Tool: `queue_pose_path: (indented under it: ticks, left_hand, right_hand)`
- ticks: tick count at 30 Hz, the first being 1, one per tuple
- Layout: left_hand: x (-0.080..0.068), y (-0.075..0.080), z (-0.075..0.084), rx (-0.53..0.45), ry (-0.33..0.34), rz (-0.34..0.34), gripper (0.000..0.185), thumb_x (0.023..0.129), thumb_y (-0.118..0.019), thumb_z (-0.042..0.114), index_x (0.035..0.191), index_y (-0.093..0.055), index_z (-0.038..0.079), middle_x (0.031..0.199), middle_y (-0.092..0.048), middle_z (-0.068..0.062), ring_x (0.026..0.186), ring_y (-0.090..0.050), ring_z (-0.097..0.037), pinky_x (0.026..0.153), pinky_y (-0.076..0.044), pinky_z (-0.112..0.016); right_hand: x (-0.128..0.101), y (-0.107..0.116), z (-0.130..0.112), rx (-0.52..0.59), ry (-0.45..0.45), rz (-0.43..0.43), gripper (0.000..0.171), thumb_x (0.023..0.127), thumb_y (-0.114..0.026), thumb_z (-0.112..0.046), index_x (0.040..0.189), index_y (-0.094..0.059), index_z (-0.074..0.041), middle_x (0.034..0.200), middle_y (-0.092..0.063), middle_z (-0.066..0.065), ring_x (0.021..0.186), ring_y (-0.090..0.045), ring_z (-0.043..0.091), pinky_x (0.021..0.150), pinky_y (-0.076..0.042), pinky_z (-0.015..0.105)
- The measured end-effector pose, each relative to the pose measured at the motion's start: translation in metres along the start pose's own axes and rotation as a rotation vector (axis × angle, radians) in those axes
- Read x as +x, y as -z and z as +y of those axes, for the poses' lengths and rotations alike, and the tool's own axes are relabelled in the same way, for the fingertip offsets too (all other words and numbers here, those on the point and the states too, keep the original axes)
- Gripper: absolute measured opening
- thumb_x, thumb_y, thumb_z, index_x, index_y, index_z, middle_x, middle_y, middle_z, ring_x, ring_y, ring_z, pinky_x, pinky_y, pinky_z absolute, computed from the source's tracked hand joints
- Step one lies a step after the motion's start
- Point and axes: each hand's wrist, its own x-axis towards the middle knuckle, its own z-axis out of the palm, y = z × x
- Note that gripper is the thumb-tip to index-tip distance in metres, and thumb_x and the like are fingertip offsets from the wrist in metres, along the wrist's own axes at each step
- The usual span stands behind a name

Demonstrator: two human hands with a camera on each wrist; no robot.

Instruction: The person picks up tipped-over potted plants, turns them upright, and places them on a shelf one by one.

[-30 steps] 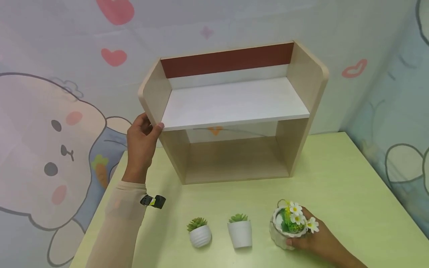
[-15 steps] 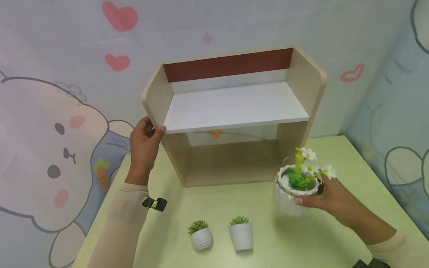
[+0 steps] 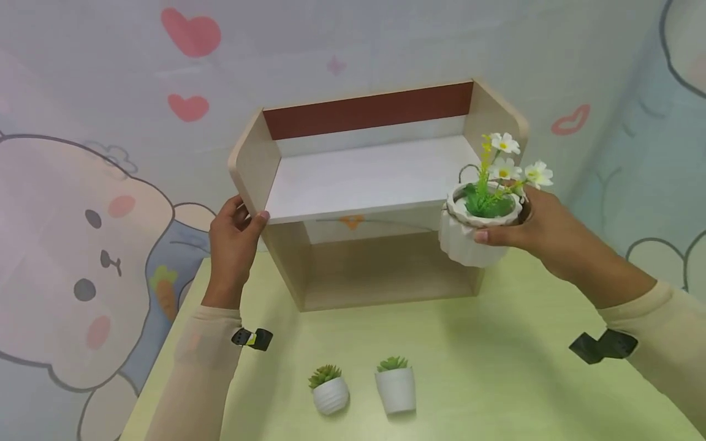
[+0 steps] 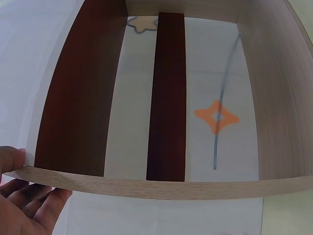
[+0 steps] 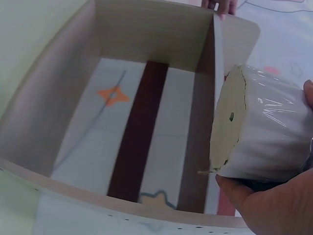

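Observation:
My right hand (image 3: 543, 229) grips a white ruffled flower pot (image 3: 469, 242) with white daisies and green leaves. The pot is off the table, in front of the right end of the shelf's white upper board (image 3: 364, 177); its underside (image 5: 227, 117) shows in the right wrist view. With my left hand (image 3: 234, 245) I pinch the left side panel of the small wooden shelf (image 3: 254, 162), thumb on the inner side at the board's corner and fingers behind. The left wrist view shows those fingers (image 4: 36, 200) around the panel's edge.
Two small potted succulents lie near the front of the green table (image 3: 342, 331): a round ribbed pot (image 3: 331, 395) and a tapered white pot (image 3: 396, 390). A cartoon-printed cloth (image 3: 99, 73) hangs behind the shelf.
My right hand has raised the flower pot from the table's front right up to the level of the upper board. My left hand has kept its hold on the shelf side.

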Motion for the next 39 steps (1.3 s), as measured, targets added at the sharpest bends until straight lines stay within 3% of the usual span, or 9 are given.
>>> queue_pose_path:
  ticks: [5,11,16,24,28,39]
  left_hand:
    - [-0.002,0.0,-0.002,0.033,-0.002,0.003,0.051,0.1,-0.069,0.011,0.15,-0.056,0.009,0.146,-0.062,-0.014,0.129,-0.064,-0.031,0.107,-0.049,-0.05]
    - [0.0,0.001,-0.004,0.043,-0.02,0.011,0.05,0.1,-0.069,0.014,0.149,-0.057,0.01,0.145,-0.062,-0.014,0.128,-0.064,-0.031,0.106,-0.05,-0.05]
    - [0.0,0.002,-0.004,0.042,-0.011,0.019,0.05,0.1,-0.07,0.014,0.149,-0.058,0.011,0.145,-0.063,-0.013,0.128,-0.065,-0.029,0.106,-0.051,-0.049]
    - [-0.002,-0.007,-0.007,0.068,-0.058,0.01,0.048,0.103,-0.066,0.015,0.15,-0.056,0.009,0.146,-0.061,-0.015,0.128,-0.064,-0.031,0.105,-0.05,-0.051]
    - [-0.001,-0.007,-0.01,0.082,-0.049,0.005,0.05,0.103,-0.065,0.016,0.152,-0.054,0.01,0.148,-0.06,-0.015,0.13,-0.063,-0.032,0.106,-0.049,-0.052]
    - [0.004,-0.006,-0.015,0.088,-0.063,-0.004,0.05,0.103,-0.066,0.017,0.151,-0.055,0.009,0.146,-0.061,-0.015,0.127,-0.065,-0.031,0.106,-0.05,-0.052]
  right_hand:
    - [0.015,0.007,-0.024,0.032,-0.023,-0.008,0.078,0.094,-0.08,-0.026,0.158,-0.038,-0.014,0.149,-0.052,0.003,0.124,-0.051,0.011,0.094,-0.046,0.019]
    - [0.035,0.005,-0.048,0.158,-0.051,0.012,0.085,0.095,-0.078,-0.026,0.163,-0.029,-0.012,0.155,-0.043,0.003,0.133,-0.045,0.014,0.111,-0.039,0.036]
    - [0.049,-0.003,-0.059,0.244,0.018,0.065,0.081,0.096,-0.076,-0.019,0.162,-0.03,-0.013,0.154,-0.043,0.003,0.131,-0.047,0.017,0.111,-0.04,0.04]
    - [0.072,-0.01,-0.057,0.234,-0.015,0.202,0.088,0.093,-0.079,-0.021,0.159,-0.025,0.0,0.158,-0.038,0.014,0.134,-0.045,0.019,0.114,-0.037,0.039]
    - [0.08,-0.011,-0.051,0.28,0.005,0.24,0.083,0.093,-0.078,-0.017,0.159,-0.028,-0.002,0.156,-0.041,0.012,0.135,-0.045,0.019,0.115,-0.036,0.037]
    - [0.099,-0.014,-0.05,0.287,-0.092,0.261,0.089,0.094,-0.078,-0.022,0.163,-0.023,-0.007,0.164,-0.035,0.009,0.143,-0.039,0.02,0.122,-0.031,0.04]
